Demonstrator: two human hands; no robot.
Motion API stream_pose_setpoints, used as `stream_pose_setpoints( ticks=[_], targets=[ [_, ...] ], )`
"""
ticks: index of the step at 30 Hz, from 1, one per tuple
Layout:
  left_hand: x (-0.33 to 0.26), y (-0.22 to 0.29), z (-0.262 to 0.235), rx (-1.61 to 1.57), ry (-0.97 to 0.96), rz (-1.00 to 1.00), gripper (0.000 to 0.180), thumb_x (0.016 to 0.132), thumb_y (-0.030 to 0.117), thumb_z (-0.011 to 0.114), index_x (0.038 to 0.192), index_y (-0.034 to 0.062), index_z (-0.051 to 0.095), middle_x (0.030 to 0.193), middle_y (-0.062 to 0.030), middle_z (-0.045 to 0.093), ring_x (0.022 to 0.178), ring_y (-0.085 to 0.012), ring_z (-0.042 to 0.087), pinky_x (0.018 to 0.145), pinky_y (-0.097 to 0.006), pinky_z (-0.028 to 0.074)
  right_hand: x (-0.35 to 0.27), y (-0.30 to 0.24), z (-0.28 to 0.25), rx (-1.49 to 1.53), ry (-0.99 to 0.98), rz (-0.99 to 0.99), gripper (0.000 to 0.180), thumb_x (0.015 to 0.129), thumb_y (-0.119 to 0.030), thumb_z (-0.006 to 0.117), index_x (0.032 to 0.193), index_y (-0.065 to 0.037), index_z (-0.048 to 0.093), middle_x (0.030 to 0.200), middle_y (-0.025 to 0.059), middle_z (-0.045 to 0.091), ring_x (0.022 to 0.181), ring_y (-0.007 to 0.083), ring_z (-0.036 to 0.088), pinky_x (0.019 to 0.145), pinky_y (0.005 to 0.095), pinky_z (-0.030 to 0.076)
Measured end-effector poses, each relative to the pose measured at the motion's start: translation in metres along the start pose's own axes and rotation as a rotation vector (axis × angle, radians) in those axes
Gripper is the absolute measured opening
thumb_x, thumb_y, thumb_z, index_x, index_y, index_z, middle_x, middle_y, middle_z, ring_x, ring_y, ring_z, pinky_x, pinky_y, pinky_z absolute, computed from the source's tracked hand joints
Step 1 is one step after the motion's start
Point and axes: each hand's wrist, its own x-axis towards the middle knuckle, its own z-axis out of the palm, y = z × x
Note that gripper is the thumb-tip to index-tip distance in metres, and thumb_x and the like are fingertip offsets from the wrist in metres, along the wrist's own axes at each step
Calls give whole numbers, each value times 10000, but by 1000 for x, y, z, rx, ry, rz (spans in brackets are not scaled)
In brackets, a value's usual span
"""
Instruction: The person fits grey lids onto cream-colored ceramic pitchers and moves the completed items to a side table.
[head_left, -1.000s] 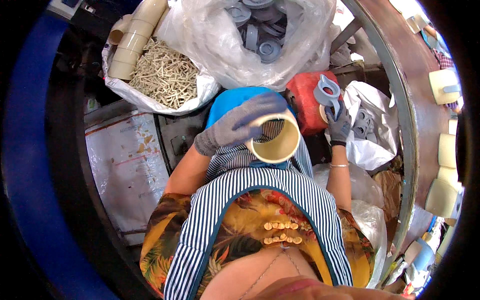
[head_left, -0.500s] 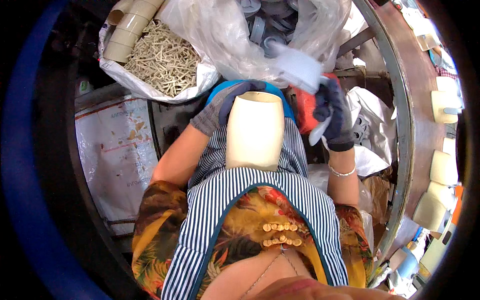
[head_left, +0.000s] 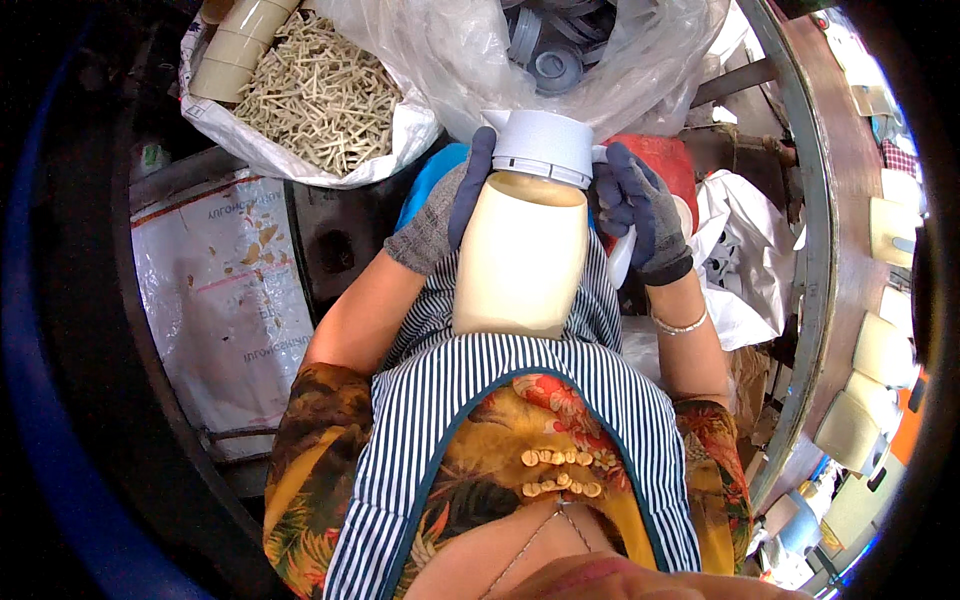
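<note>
A cream plastic jug body [head_left: 520,265] stands in my lap, leaning on my striped apron, its open mouth facing away from me. Along its left side my gloved left hand [head_left: 455,205] is closed, with a finger reaching up beside the rim. Just over the mouth sits a pale grey-blue spout collar [head_left: 545,145], its spout pointing left; whether it is seated on the rim I cannot tell. My gloved right hand [head_left: 640,210] is closed round the collar's handle [head_left: 621,258], whose lower end sticks out under the fingers.
A white sack [head_left: 320,95] of small cream pegs and tubes stands far left. Beside it, a clear plastic bag [head_left: 440,60] holds grey-blue plastic parts. Something red [head_left: 665,165] and a white bag [head_left: 745,230] lie right. A metal-edged bench [head_left: 820,150] carries several cream jug bodies.
My right hand has brought the spout collar left and down from beside the red thing to the jug's mouth. The jug body now tilts slightly, and my left hand has shifted along its side.
</note>
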Motion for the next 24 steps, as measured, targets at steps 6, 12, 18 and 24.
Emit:
stream_pose_setpoints(
  ticks=[6, 12, 18, 24],
  targets=[
    [-6, 15, 28, -251, 73, -57, 664, 1038, 502, 187, 1348, -7, 478, 1229, -136, 616, 1125, -192, 598, 1005, -325, 464, 2, 9, -4, -60, 73, -131, 285, 956, -310, 570, 1037, -40, 610, 689, -35, 491, 511, 48, 415, 408, 204, 288],
    [-11, 24, 27, -50, 121, -84, 762, 984, 618, 271, 1345, -19, 479, 1244, -161, 605, 1113, -182, 600, 987, -324, 472, 7, 24, -17, -182, 98, -239, 232, 942, -248, 581, 1051, -47, 620, 699, -10, 545, 540, 52, 474, 434, 215, 351],
    [0, 33, -17, 1363, -256, 416, 565, 1021, 427, 371, 1465, 82, 329, 1317, -245, 530, 1217, -334, 533, 1057, -424, 398, 20, 48, -27, -643, 259, -666, 194, 912, -167, 569, 1032, -29, 632, 781, 74, 655, 630, 105, 606, 575, 271, 482],
    [5, 16, -18, 1163, -185, 217, 563, 960, 352, 542, 1383, 3, 417, 1249, -220, 564, 1166, -272, 563, 1012, -403, 433, 12, 51, -18, -716, 330, -657, 198, 923, -230, 594, 997, -51, 634, 750, 96, 669, 600, 154, 636, 576, 297, 494]
  ],
)
